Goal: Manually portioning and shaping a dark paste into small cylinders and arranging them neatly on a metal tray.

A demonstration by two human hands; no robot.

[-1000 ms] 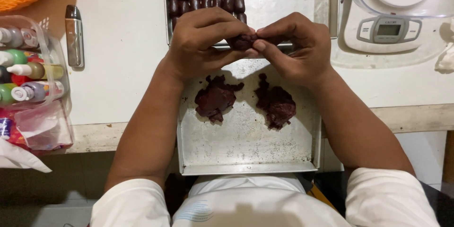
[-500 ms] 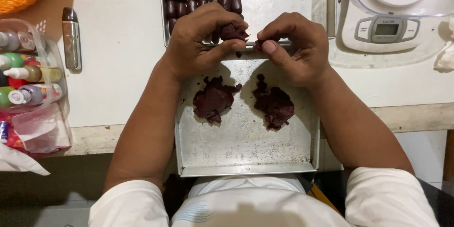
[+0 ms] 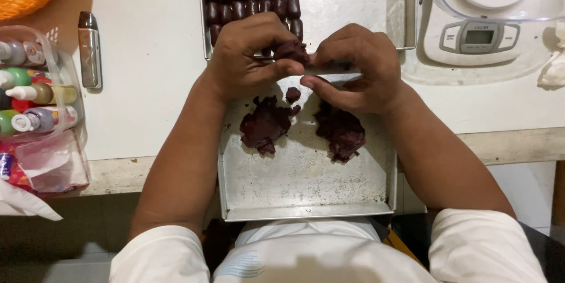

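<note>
A: What is the dark lump?

B: A small piece of dark brown dough, pinched above the near tray.

A: And on that tray?

B: Two ragged mounds of the same dough, side by side, with a small crumb between them.

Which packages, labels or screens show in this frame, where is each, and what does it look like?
Kitchen scale: top right on the counter, white, with a small grey rectangular screen and a clear round bowl on top.
Squeeze bottles: far left in a clear plastic tub, small, with white caps and green, yellow, red and purple contents.
Plastic wrapper: lower left below the tub, crumpled, clear with pink and red print.
</note>
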